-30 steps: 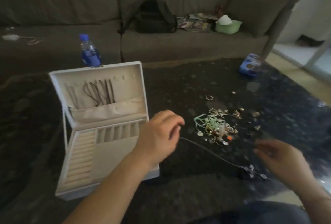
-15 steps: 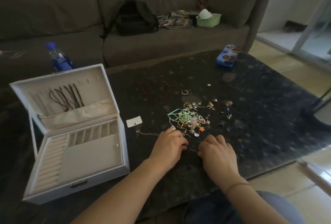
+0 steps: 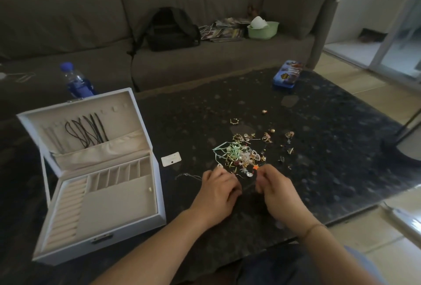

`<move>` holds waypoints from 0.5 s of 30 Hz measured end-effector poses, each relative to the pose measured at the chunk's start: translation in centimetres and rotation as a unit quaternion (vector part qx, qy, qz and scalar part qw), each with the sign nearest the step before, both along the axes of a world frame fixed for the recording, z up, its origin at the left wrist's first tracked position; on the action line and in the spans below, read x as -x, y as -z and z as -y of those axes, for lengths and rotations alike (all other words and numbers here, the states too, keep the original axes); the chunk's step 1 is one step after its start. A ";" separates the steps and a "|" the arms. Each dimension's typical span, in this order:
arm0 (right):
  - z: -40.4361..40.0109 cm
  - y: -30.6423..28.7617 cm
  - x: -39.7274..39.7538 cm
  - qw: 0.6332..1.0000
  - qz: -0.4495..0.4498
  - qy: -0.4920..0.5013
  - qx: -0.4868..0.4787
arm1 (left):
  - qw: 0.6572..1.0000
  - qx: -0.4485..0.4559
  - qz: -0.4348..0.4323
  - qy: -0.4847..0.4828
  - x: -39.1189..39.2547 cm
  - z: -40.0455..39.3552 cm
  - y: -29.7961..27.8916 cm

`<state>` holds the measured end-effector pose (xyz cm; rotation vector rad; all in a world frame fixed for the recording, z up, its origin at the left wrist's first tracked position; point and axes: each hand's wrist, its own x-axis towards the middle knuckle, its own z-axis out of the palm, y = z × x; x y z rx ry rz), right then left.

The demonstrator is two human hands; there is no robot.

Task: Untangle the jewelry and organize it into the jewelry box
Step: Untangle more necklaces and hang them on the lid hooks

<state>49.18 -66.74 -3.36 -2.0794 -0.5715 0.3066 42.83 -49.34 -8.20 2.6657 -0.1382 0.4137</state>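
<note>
- Left hand [image 3: 217,190] and right hand [image 3: 276,190] low over the counter [image 3: 341,148], close together, just in front of the tangle [image 3: 240,156].
- Both with fingers curled inward toward each other; likely pinching a thin chain [image 3: 188,176] between them, but the grip itself is too small and dark to confirm.
- Chain trailing left of the left hand on the counter, probably laid out flat to work a knot loose.
- Tangle near the counter's middle: green ribbon, gold hooks, beads, an orange star at the near edge, touching or nearly touching the fingertips.
- Loose earrings [image 3: 267,136] scattered beyond and right of the tangle, apart from one another, seemingly already separated.
- Box [image 3: 102,193] open at left, lid upright; dark cords [image 3: 87,131] hung inside the lid, trays mostly bare, one small bead in the large compartment.
- Box set within the left hand's reach, likely for quick drop-offs.
- White card [image 3: 170,159] between box and tangle.
- Bottle [image 3: 76,81] behind the box, blue tin [image 3: 287,74] at the far edge.
- Judged early in the task: most jewelry not yet boxed.
</note>
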 end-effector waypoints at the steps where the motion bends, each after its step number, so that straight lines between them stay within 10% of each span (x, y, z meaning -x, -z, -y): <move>1: 0.1 -0.3 -0.2 0.999 -0.022 -0.007 -0.028 | 0.999 0.035 -0.025 -0.003 0.2 0.1 -0.1; 7: -0.8 -3.0 -1.6 0.985 -0.100 -0.092 -0.106 | 0.877 0.459 -0.145 -0.006 1.3 2.2 -4.1; 15: -3.0 -14.6 -3.3 0.965 0.119 -0.206 0.108 | 0.895 0.434 -0.098 -0.027 3.9 -3.9 -11.9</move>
